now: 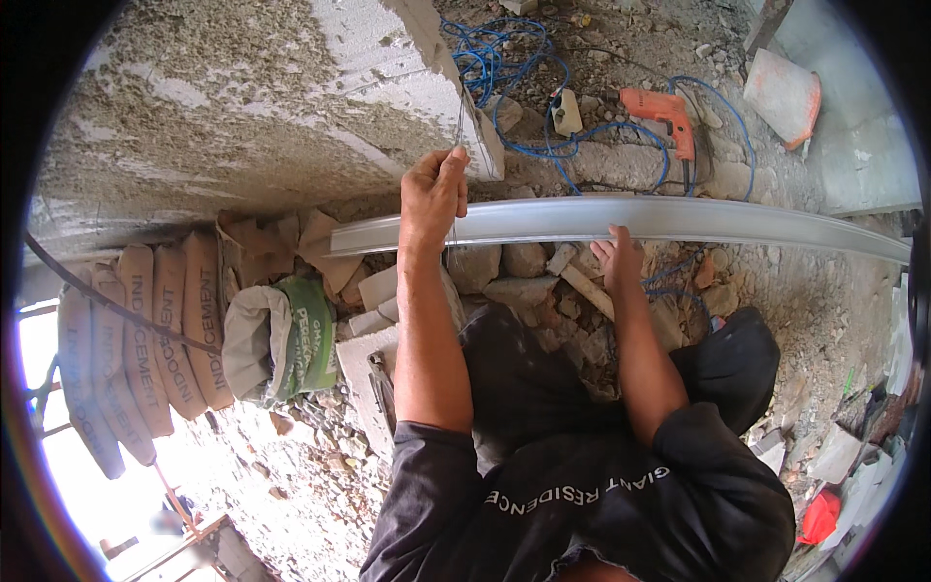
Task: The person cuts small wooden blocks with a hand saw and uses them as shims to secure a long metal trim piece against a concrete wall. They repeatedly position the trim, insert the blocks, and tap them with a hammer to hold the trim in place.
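A long silvery metal channel lies crosswise in front of me, running from the paper scraps at the left to the far right rim. My left hand is closed in a pinch above its left part. Thin wires run through that pinch, upward past the edge of the rough concrete piece and down across the channel. At the channel's near edge is my right hand, its thumb against the metal and its other fingers curled just below. The underside of that grip is partly hidden.
An orange drill lies on the rubble beyond the channel, among tangled blue cable. A whitish bucket lies at the far right. Several brown cement bags and a green-and-white sack stand at left. Stones lie below the channel.
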Available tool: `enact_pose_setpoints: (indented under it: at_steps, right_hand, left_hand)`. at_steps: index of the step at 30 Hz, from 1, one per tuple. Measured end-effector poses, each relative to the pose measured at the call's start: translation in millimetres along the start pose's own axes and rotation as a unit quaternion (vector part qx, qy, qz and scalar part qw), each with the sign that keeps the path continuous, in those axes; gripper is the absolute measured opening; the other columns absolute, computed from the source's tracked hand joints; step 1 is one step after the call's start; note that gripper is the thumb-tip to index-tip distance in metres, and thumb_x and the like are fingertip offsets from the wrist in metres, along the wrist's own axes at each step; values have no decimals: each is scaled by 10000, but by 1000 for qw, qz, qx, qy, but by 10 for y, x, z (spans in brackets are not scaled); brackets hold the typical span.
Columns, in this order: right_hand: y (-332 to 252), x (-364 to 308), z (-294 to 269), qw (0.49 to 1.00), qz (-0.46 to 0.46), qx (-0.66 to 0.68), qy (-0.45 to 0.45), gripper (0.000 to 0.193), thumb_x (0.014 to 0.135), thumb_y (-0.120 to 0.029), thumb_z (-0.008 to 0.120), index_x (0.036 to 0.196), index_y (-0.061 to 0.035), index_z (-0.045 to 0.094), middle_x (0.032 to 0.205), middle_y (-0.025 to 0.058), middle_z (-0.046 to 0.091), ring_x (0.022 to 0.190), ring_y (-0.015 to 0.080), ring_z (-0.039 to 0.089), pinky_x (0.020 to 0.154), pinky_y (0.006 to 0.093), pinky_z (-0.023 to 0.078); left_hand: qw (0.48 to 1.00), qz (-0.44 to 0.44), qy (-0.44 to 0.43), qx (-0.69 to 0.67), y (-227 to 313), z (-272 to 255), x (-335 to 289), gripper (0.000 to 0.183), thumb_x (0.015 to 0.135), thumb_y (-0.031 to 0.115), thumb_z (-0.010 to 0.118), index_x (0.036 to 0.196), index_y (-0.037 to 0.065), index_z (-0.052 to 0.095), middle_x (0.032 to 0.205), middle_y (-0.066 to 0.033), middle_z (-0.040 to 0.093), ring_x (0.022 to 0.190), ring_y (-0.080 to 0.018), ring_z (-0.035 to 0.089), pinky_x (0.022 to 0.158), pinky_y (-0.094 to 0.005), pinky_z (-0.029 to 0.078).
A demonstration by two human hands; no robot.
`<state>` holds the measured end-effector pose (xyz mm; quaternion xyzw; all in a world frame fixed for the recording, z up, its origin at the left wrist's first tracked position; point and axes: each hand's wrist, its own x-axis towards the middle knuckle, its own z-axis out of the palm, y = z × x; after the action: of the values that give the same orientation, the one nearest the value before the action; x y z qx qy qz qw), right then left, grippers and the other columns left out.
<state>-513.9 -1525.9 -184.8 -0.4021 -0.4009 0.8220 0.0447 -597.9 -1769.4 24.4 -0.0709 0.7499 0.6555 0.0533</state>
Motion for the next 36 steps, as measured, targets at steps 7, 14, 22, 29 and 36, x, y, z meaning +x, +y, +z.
enact_pose_setpoints:
  at_steps: [7, 14, 22, 29, 36]
  right_hand:
    - [-712, -610, 573, 991, -102, 19, -80, 574, 777, -250, 638, 1206, 38, 388, 1096, 157, 499, 916, 267, 593, 748, 386, 513]
    - [-1120, -799, 937, 985, -147, 26, -85, 589, 776, -291, 638, 1187, 61, 406, 1087, 183, 504, 893, 263, 606, 770, 376, 506]
    - [-1285, -764, 1120, 976, -192, 18, -97, 742, 764, -307, 645, 1328, 42, 313, 1199, 198, 451, 948, 313, 597, 750, 383, 526]
    - [-1344, -789, 1154, 977, -198, 2, -84, 739, 775, -378, 635, 1335, -15, 318, 1199, 142, 461, 1016, 282, 549, 786, 378, 460]
    - [-1314, -831, 1201, 974, -202, 0, -102, 794, 801, -410, 609, 1385, -27, 233, 1297, 189, 386, 1153, 354, 457, 888, 453, 407]
  left_hand:
    - [999, -4, 27, 43, 141, 85, -81, 312, 891, 291, 575, 883, -21, 591, 550, -4, 495, 402, -69, 425, 377, -223, 308]
    - [997, -8, 43, 59, 220, 123, -125, 306, 883, 286, 584, 859, -18, 593, 546, -18, 513, 400, -74, 458, 373, -226, 341]
    - [992, 3, 67, 104, 275, 118, -225, 336, 868, 301, 604, 773, -21, 602, 530, -23, 527, 411, -73, 469, 394, -227, 376]
    - [994, -53, 70, 61, 176, 133, -243, 423, 843, 382, 617, 818, -40, 611, 585, -69, 589, 437, -84, 508, 436, -222, 437]
    - [974, -99, -7, -204, -140, 113, -126, 782, 847, 419, 568, 1311, -120, 243, 1071, -290, 544, 778, -259, 642, 677, -346, 544]
